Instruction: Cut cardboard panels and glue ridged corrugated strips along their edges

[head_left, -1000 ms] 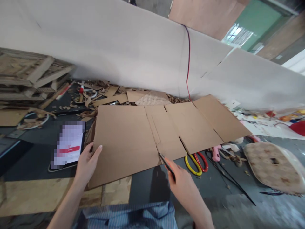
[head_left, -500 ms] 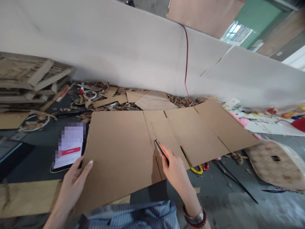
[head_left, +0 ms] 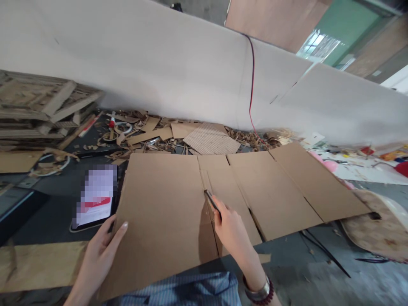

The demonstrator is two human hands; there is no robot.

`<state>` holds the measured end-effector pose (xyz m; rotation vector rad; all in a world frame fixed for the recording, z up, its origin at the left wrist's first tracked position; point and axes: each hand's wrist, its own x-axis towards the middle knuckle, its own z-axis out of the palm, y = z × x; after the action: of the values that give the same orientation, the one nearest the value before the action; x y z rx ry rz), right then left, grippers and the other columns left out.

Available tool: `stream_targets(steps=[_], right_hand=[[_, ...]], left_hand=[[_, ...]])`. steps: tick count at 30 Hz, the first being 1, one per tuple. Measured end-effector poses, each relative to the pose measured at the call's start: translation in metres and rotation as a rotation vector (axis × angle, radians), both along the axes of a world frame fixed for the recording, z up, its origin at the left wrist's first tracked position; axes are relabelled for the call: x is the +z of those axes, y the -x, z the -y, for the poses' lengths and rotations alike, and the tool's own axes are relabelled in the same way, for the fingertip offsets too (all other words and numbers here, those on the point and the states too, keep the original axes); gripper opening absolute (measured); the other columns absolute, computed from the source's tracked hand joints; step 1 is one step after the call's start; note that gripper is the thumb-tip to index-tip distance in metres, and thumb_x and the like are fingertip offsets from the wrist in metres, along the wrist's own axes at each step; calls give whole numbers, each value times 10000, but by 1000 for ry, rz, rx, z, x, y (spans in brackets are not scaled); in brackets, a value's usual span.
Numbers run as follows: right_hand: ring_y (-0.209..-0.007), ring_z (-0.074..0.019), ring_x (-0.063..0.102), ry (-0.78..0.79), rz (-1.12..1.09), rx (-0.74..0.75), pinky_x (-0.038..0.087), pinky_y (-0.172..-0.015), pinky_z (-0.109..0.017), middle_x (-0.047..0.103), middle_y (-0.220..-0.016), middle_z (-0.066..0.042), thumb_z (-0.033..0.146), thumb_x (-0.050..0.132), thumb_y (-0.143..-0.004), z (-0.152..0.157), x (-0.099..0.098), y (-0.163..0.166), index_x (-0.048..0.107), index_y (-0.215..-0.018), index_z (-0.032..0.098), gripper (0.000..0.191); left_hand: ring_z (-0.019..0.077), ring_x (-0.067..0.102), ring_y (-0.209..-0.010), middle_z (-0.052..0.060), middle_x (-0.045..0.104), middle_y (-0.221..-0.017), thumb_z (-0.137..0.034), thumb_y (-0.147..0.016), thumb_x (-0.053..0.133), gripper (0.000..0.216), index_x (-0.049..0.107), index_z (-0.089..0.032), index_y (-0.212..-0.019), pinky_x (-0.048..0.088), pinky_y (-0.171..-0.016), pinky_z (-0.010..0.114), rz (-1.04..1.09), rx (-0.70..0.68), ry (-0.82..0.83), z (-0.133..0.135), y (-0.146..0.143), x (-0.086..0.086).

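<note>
A flattened brown cardboard box (head_left: 165, 212) lies across the dark work surface in front of me, its flaps fanning out to the right. My left hand (head_left: 100, 250) grips its near left edge, fingers curled around the board. My right hand (head_left: 231, 231) is closed on a thin black and orange utility knife (head_left: 213, 203), whose tip rests on the crease near the middle of the cardboard.
A tablet (head_left: 95, 197) lies left of the cardboard. Cardboard scraps (head_left: 178, 136) and tape rolls litter the far side below a long white board (head_left: 178, 72) with a red cable (head_left: 251, 93). A round patterned disc (head_left: 376, 231) sits at right; stacked board pieces (head_left: 35, 110) at left.
The cardboard has slid toward me and to the right, covering the scissors. My right hand with the knife moved from the near edge up onto the centre crease.
</note>
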<state>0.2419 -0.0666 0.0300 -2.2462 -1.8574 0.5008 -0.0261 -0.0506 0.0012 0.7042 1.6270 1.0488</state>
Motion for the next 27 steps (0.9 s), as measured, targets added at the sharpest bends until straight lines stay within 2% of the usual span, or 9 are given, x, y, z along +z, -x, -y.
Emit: stream_targets(steps=[6, 10, 12, 18, 27], right_hand=[[-761, -196, 633, 87, 139, -27, 421, -575, -255, 652, -936, -101, 97, 373, -831, -2, 6, 8, 431, -1255, 149, 431], [-785, -208, 626, 120, 178, 5, 419, -583, -261, 653, -925, -99, 82, 378, -819, -8, 13, 9, 437, -1247, 143, 436], [-788, -215, 624, 155, 189, 18, 419, -584, -266, 655, -902, -102, 80, 381, -817, -13, 18, 9, 444, -1241, 141, 433], [-789, -226, 625, 227, 197, 29, 416, -577, -270, 654, -881, -129, 72, 385, -816, -23, 27, 13, 459, -1225, 113, 417], [-797, -211, 626, 203, 197, 24, 420, -586, -258, 650, -895, -119, 65, 348, -827, -14, 20, 16, 441, -1241, 107, 426]], left_hand=[[266, 672, -653, 2, 709, -657, -498, -424, 754, 568, 558, -258, -900, 542, -471, 280, 63, -76, 48, -4, 1, -2], [271, 672, -722, 32, 719, -824, -410, -499, 763, 467, 610, -256, -913, 563, -579, 321, 172, -152, 70, -14, 6, -4], [288, 669, -746, 45, 718, -847, -382, -505, 768, 468, 635, -254, -934, 565, -607, 352, 216, -165, 73, -22, 4, -3], [296, 659, -801, 42, 713, -888, -401, -496, 760, 493, 642, -231, -943, 568, -607, 346, 183, -144, 23, -34, -7, 5], [272, 657, -821, 12, 722, -841, -416, -452, 771, 418, 666, -233, -813, 562, -618, 288, 150, -100, -30, -31, -10, 6]])
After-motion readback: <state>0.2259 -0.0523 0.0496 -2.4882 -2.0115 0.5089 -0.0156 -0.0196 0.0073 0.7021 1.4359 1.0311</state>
